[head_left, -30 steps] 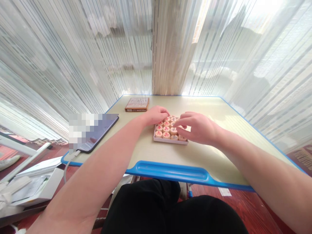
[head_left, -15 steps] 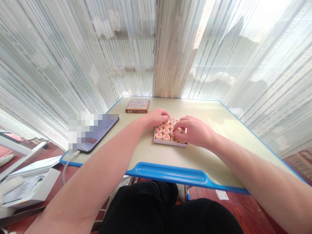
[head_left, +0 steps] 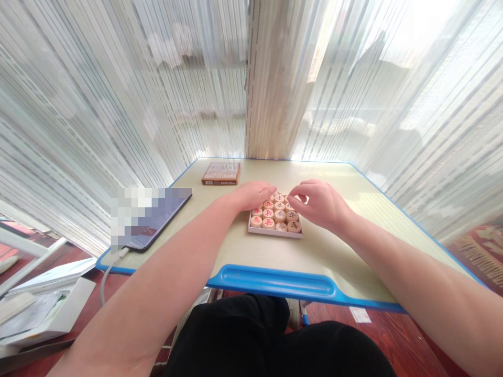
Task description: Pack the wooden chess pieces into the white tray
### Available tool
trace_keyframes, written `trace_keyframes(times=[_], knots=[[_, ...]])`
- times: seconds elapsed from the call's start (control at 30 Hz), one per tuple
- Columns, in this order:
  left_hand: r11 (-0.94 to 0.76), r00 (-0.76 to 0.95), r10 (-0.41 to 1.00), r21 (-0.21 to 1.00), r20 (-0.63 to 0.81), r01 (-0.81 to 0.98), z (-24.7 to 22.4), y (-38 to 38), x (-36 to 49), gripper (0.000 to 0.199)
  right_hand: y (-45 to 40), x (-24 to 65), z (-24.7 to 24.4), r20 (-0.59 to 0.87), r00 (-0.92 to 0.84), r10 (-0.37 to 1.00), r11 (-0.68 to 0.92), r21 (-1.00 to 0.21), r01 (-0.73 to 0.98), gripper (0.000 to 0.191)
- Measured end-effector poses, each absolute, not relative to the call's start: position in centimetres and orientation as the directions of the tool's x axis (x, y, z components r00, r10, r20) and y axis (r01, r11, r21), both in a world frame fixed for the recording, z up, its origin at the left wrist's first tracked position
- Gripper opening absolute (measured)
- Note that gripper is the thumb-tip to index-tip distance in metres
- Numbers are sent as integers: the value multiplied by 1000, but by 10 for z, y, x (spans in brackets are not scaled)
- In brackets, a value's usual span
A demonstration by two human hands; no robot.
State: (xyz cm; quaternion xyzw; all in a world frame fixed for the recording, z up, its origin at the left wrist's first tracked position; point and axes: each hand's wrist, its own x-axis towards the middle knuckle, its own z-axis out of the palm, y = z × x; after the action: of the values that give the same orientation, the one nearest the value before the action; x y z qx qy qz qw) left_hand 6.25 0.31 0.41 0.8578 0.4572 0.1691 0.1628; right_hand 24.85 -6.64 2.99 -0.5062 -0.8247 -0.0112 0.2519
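Note:
A shallow white box [head_left: 275, 234] stands on the pale table, filled with round wooden pieces [head_left: 268, 214] in rows. Red characters mark the pieces on its left side, dark ones those on its right. My left hand [head_left: 257, 195] lies over the box's upper left edge, fingers stretched out and holding nothing visible. Over the upper right part of the box is my right hand [head_left: 316, 200], its thumb and index finger curled close together near the pieces. Whether anything is between those fingertips is too small to tell. Both hands hide the far pieces in part.
A flat brown box [head_left: 221, 173] lies at the back left of the table [head_left: 377, 230]. A phone [head_left: 161, 220] with a white cable is at the left edge. Along the near edge runs a blue tray [head_left: 275, 279]. Striped curtains hang behind, and an open white box [head_left: 58, 309] is at the lower left.
My right hand has moved away from me, from the near right pieces to the far right side, uncovering the near ones. My left hand's fingers have flattened out over the box edge.

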Motion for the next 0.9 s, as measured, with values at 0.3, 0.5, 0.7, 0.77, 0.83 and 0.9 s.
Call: trace_keyframes(times=[0.3, 0.5, 0.7, 0.77, 0.83, 0.9], knots=[[-392, 469, 883, 575, 16, 718, 7, -5, 64, 75, -40, 259, 12, 414, -315, 854, 462, -324, 826, 28], [-333, 494, 867, 663, -65, 670, 7, -6, 65, 74, -18, 267, 0, 241, -429, 870, 492, -478, 728, 38], [-335, 480, 875, 641, -60, 691, 10, -6, 66, 75, -22, 265, 3, 231, -467, 853, 519, -456, 723, 41], [-339, 479, 876, 635, -57, 695, 10, -6, 66, 75, -23, 265, 5, 238, -484, 842, 536, -472, 700, 42], [-345, 475, 879, 643, -34, 684, 9, -5, 65, 74, -22, 266, 5, 231, -492, 839, 539, -474, 696, 44], [-355, 465, 885, 655, 6, 667, 8, -3, 64, 74, -20, 267, 4, 233, -453, 861, 508, -451, 734, 47]])
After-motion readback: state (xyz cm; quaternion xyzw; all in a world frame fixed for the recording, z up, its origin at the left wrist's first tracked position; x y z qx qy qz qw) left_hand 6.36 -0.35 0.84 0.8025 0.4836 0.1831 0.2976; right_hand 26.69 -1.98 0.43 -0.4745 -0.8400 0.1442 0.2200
